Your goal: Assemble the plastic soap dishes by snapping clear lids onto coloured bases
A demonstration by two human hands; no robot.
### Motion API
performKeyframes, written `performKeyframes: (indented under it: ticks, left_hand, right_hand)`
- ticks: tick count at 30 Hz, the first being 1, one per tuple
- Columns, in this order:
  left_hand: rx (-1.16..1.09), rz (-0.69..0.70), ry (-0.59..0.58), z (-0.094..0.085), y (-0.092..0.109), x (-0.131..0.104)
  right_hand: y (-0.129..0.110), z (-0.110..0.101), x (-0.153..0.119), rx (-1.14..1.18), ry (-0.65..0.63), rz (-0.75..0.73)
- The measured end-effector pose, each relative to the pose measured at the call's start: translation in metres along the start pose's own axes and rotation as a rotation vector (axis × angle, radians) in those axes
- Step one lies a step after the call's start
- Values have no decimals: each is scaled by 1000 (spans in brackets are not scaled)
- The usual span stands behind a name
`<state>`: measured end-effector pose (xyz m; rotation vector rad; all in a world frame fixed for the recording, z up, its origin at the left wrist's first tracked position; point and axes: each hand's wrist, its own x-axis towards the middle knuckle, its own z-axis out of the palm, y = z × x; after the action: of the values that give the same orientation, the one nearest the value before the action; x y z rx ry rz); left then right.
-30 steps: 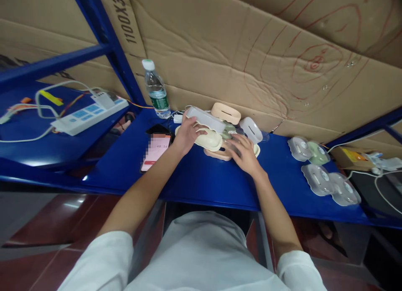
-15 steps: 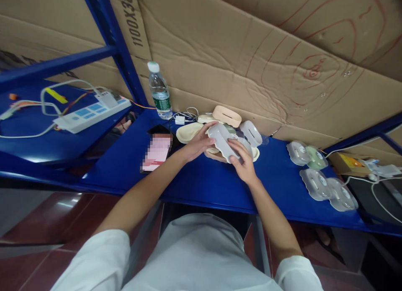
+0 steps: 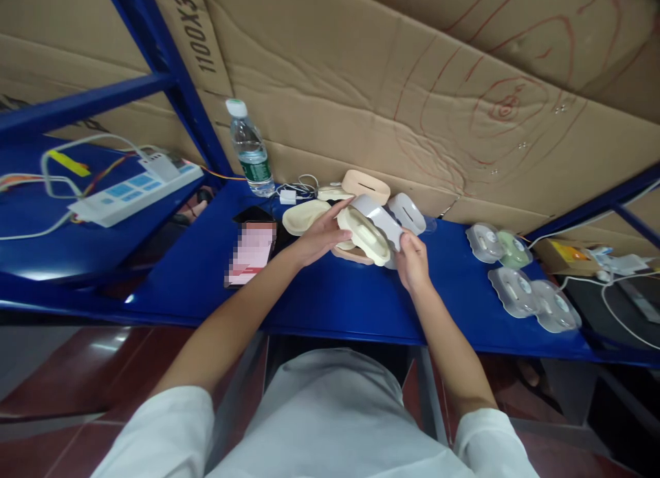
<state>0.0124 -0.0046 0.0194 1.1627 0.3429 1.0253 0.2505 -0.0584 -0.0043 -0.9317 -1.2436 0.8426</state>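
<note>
Between my hands are a cream oval tray (image 3: 364, 236) and a pale grey scalloped shell (image 3: 378, 215), side by side and partly overlapping. My left hand (image 3: 326, 234) grips the cream tray at its left end, fingers reaching behind it. The right end of the grey shell is pinched by my right hand (image 3: 414, 259). Behind them lie a peach slotted cover (image 3: 366, 186) and a grey slotted cover (image 3: 407, 212). Another cream tray (image 3: 305, 217) rests left of my left hand. A peach piece (image 3: 355, 256) shows partly below the held parts.
A water bottle (image 3: 251, 151) stands at the back left, near a phone (image 3: 251, 252) and a white charger (image 3: 287, 197). A power strip (image 3: 137, 192) lies farther left. Several clear-cased pieces (image 3: 513, 292) sit on the blue table (image 3: 330, 313) at right.
The grey shell has turned and shifted away, and the cream tray now shows in front of it. My right hand has moved to the shell's right end. The view has shifted slightly.
</note>
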Motion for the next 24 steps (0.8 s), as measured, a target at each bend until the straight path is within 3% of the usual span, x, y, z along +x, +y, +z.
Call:
performKeyframes:
  ticks: [4, 7, 10, 13, 16, 24]
  left_hand:
    - [65, 43, 71, -13, 5, 6]
    - [176, 169, 299, -42, 11, 17]
    - [254, 274, 471, -73, 22, 22]
    - [311, 201, 431, -89, 33, 16]
    - [445, 60, 318, -88, 38, 7]
    - [1010, -119, 220, -96, 35, 2]
  right_hand:
    - [-8, -26, 14, -207, 125, -232]
    - [-13, -61, 38, -475, 255, -422]
    - [-5, -102, 65, -706, 352, -409]
    - [13, -134, 79, -833, 429, -326]
    - [29, -151, 76, -873, 444, -271]
    - [33, -150, 64, -1091, 297, -221]
